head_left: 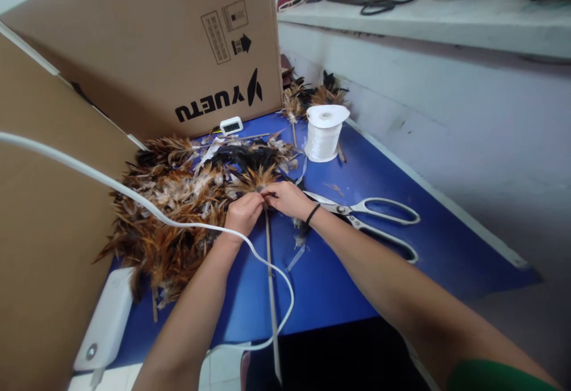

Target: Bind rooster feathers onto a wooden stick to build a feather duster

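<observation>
Both hands meet at the head of a thin stick (270, 278) topped with brown and black feathers (259, 177). My left hand (245, 213) has its fingers pinched at the base of these feathers. From the right, my right hand (288, 198) pinches the same spot, its fingertips touching those of the left. What lies between the fingertips is too small to make out. A large heap of brown feathers (173, 218) lies to the left of the hands. Silver scissors (352, 209) rest just right of my right hand, partly under the forearm.
A spool of white ribbon (327, 135) stands at the back of the blue table (325, 287). A white cable (178, 222) loops across the front, near a white power bank (107, 319). A cardboard box (147, 40) stands behind; black scissors (379, 3) lie on the shelf.
</observation>
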Demonstrator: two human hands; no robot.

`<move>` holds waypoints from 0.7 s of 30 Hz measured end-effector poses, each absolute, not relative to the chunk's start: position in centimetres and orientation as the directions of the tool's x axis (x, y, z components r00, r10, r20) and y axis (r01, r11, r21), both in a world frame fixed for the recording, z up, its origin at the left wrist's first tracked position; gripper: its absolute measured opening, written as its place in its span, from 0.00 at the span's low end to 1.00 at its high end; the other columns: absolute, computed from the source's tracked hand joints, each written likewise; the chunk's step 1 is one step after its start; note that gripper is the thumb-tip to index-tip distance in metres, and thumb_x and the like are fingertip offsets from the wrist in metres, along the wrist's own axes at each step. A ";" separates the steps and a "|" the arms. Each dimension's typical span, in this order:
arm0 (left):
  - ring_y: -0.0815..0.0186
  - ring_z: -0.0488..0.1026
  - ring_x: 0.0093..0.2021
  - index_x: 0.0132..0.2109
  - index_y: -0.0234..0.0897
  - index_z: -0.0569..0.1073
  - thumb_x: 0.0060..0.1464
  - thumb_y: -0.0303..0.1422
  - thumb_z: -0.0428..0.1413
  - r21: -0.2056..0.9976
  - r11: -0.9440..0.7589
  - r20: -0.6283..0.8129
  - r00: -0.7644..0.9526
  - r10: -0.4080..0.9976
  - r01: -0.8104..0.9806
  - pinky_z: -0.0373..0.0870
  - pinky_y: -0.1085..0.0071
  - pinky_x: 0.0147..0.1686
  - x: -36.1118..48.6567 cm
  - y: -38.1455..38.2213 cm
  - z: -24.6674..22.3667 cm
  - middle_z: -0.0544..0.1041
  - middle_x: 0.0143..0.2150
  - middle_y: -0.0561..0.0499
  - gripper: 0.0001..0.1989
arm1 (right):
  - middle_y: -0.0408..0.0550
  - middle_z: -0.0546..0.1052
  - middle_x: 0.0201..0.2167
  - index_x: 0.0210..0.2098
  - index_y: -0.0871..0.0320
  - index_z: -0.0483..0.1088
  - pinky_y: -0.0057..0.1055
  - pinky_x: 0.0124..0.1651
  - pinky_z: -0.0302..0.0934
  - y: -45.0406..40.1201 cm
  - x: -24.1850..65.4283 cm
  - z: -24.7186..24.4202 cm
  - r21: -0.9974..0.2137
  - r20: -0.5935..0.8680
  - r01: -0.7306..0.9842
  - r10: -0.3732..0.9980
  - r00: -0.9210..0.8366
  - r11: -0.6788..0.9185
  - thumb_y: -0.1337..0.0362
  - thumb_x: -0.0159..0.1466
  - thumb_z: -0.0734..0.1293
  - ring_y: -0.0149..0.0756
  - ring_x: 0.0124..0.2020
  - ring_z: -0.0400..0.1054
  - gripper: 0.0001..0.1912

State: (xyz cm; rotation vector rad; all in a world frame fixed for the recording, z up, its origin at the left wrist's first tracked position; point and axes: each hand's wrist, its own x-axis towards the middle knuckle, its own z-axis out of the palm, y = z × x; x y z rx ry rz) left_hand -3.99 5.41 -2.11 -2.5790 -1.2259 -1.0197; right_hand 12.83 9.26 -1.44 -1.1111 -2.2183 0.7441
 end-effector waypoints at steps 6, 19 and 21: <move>0.68 0.74 0.39 0.41 0.37 0.74 0.56 0.28 0.49 0.168 -0.619 0.669 0.373 0.643 0.767 0.70 0.73 0.41 -3.9 5.6 -2.7 0.76 0.38 0.46 0.10 | 0.43 0.78 0.30 0.36 0.55 0.75 0.23 0.34 0.56 9.2 12.8 -1.3 -0.687 0.202 0.539 0.841 -0.502 0.487 0.64 0.58 0.63 0.31 0.33 0.70 0.10; 0.70 0.72 0.36 0.37 0.36 0.73 0.55 0.28 0.51 0.150 -0.592 0.725 0.319 0.610 0.792 0.69 0.75 0.39 -3.5 5.8 -2.8 0.74 0.35 0.48 0.07 | 0.43 0.76 0.31 0.36 0.54 0.70 0.24 0.32 0.53 8.3 12.4 -0.8 -0.651 0.172 0.634 0.894 -0.413 0.418 0.62 0.60 0.61 0.30 0.31 0.68 0.08; 0.70 0.72 0.36 0.36 0.36 0.73 0.55 0.28 0.50 0.137 -0.579 0.717 0.323 0.618 0.803 0.69 0.75 0.38 -3.4 5.8 -2.8 0.74 0.34 0.48 0.07 | 0.43 0.76 0.31 0.36 0.54 0.69 0.25 0.32 0.53 8.1 12.3 -0.7 -0.632 0.164 0.663 0.905 -0.392 0.402 0.62 0.60 0.60 0.31 0.31 0.68 0.08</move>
